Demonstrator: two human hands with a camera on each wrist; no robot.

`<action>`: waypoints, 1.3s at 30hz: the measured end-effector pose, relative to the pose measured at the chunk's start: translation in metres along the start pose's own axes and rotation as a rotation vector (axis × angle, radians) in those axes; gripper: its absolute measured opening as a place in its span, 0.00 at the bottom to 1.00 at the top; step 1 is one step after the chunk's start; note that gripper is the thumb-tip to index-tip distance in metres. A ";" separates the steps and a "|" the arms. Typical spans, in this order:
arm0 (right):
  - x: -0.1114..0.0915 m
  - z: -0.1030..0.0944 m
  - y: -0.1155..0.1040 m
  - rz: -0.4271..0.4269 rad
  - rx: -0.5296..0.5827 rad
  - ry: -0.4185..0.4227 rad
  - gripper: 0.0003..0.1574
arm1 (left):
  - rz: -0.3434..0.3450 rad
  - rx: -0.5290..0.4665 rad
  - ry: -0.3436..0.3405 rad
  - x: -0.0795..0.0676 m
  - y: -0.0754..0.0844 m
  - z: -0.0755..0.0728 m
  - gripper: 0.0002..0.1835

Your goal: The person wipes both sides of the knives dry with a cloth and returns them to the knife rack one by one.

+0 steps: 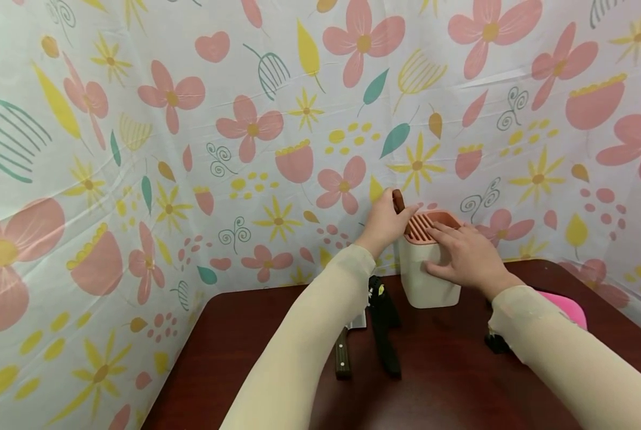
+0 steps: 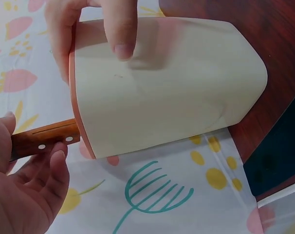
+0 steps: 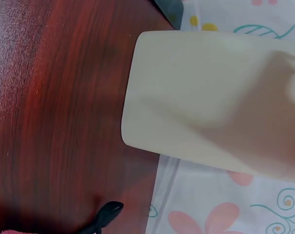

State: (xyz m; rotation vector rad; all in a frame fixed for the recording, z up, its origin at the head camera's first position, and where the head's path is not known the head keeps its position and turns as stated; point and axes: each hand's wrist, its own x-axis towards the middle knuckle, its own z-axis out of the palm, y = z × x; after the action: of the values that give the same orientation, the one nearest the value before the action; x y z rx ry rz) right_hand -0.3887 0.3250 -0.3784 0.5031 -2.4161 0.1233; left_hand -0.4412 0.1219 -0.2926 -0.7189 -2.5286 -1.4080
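Brown handle [image 1: 398, 202], probably a knife's, meets the slotted holder [image 1: 430, 286] at the top's eleven o'clock, lower part hidden. From the left, a dark-handled knife [image 1: 342, 360] and a black item [image 1: 386, 334] lie on the desk [image 1: 449, 382] at the holder's seven o'clock; the left grip [image 1: 379, 224] pinches the handle; the right grip [image 1: 470, 254], unclenched, spreads over the holder; a pink item [image 1: 569, 309] lies at four. Seating or drawing the handle seems in hand, calling next for straight motion and a braced holder.
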 end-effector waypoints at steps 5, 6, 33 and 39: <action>0.002 -0.003 -0.002 -0.017 0.000 -0.042 0.51 | -0.004 0.026 -0.018 -0.005 0.001 -0.008 0.14; 0.002 -0.004 -0.003 -0.018 0.002 -0.054 0.51 | -0.011 0.035 -0.026 -0.006 0.002 -0.010 0.14; -0.057 -0.077 -0.001 -0.034 0.193 -0.235 0.39 | -0.140 0.209 -0.175 -0.099 -0.083 -0.079 0.15; -0.097 -0.075 0.025 0.108 0.177 -0.440 0.48 | -0.369 0.268 -0.287 -0.128 -0.139 -0.079 0.26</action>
State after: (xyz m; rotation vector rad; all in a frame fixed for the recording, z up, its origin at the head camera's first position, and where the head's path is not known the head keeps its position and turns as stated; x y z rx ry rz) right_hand -0.2852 0.3956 -0.3801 0.5219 -2.8811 0.3030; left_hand -0.4035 -0.0477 -0.4011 -0.4480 -3.1240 -1.0793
